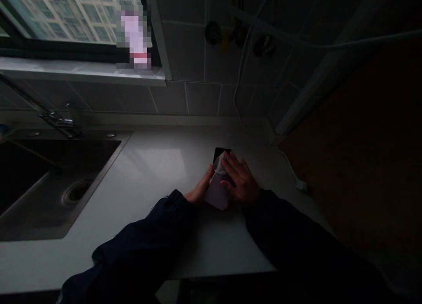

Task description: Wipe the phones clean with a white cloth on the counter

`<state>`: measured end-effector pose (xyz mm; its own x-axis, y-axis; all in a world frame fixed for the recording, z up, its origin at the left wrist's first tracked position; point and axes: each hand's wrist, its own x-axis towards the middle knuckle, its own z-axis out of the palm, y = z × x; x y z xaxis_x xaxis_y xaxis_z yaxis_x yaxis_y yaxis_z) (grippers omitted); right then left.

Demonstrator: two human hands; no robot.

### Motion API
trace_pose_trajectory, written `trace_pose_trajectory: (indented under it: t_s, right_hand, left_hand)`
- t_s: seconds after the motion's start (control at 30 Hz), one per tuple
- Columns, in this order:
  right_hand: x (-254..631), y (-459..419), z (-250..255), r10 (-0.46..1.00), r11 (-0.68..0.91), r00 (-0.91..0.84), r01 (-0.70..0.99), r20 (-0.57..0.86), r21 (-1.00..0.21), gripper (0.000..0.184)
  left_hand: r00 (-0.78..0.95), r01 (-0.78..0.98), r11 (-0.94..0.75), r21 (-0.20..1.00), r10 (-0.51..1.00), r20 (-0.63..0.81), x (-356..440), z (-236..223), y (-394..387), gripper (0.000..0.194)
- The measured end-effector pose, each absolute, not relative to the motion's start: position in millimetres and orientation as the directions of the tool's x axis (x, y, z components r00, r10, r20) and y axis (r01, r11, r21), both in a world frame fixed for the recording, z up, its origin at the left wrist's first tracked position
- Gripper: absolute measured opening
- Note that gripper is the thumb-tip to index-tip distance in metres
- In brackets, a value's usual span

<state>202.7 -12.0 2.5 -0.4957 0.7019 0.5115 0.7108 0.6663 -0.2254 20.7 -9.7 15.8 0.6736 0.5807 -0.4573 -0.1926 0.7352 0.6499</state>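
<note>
No readable text, labels, brands, numbers or signs, pixelated pink object (135, 33) at right end of window sill (82, 73) unreadable

Head view, tilted down, dim counter (154, 176) seemingly near

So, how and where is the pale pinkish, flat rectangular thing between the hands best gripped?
Probably pinch the pale pinkish, flat rectangular thing by its long left edge, coming from the left, where the left hand lies. That edge looks straight; the right hand covers part of the far right.
</note>
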Motion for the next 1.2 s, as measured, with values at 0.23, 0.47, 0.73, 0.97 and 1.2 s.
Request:
trace_pose_trajectory:
  t_s: [0.23, 0.47, 0.73, 0.97, 1.2]
  right_hand:
    - [203, -14, 5, 0.731, 0.648, -0.483, 0.714, 0.483, -0.266, 0.065]
    - [196, -18, -4, 0.608, 0.774, -0.608, 0.596, 0.511, -0.213, 0.061]
    - [195, -24, -1, 0.483, 0.872, -0.658, 0.42, 0.578, -0.251, 0.039]
    - [198, -17, 1, 0.657, 0.722, -0.5, 0.633, 0.565, -0.279, 0.041]
    - [195, -21, 8, 0.779, 0.593, -0.397, 0.719, 0.486, -0.362, 0.051]
  left_hand:
    - [0.712, -0.26, 0.75, 0.608, 0.574, -0.403, 18, 8, -8, 0.092]
    - [0.639, -0.469, 0.739, 0.484, 0.662, -0.391, 18, 5, -2, 0.086]
    - [0.642, -0.576, 0.748, 0.33, 0.664, -0.385, 10, -1, 6, 0.093]
    - [0.661, -0.511, 0.777, 0.368, 0.628, -0.411, 13, 1, 2, 0.096]
    - [0.7, -0.306, 0.759, 0.575, 0.589, -0.405, 15, 5, -5, 0.091]
